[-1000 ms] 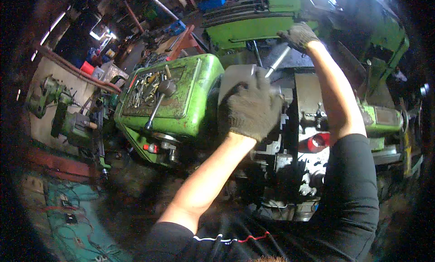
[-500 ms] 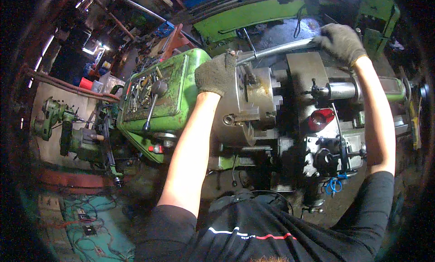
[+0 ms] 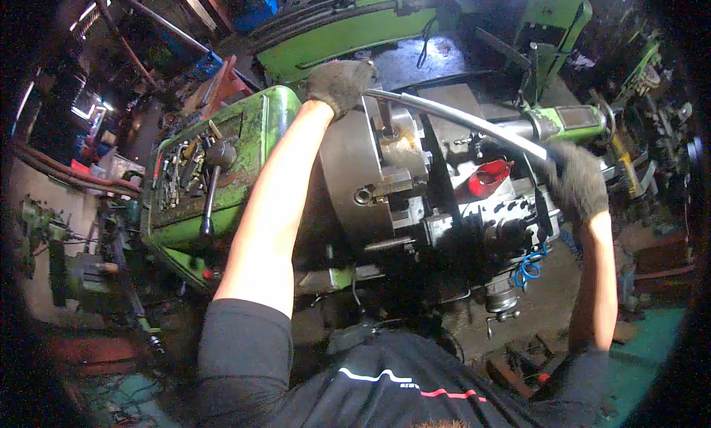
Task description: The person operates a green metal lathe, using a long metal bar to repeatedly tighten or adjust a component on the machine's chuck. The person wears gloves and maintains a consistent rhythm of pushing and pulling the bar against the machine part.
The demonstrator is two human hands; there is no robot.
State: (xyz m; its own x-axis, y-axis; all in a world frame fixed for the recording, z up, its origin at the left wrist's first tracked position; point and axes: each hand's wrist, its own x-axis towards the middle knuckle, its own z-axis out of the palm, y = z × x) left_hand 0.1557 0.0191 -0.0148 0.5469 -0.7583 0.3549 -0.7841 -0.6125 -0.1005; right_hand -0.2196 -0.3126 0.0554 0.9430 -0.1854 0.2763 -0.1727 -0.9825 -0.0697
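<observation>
A long metal bar slants across the lathe between my two gloved hands. My left hand is closed around the bar's far left end, at the top of the large chuck; the glove hides what the bar's end meets. My right hand, slightly blurred, grips the bar's lower right end, over the carriage side. The chuck has steel jaws and a round key socket facing me. A dark rod stands up beside the jaws, under the bar.
Loose tools and a lever lie on the green headstock at left. A red container stands by the tool post. A blue coiled cord hangs near the handwheel. The green tailstock is at right.
My right hand has swung the bar's right end from the far side toward me and down. My left hand stays at the chuck's top. The whole view has shifted.
</observation>
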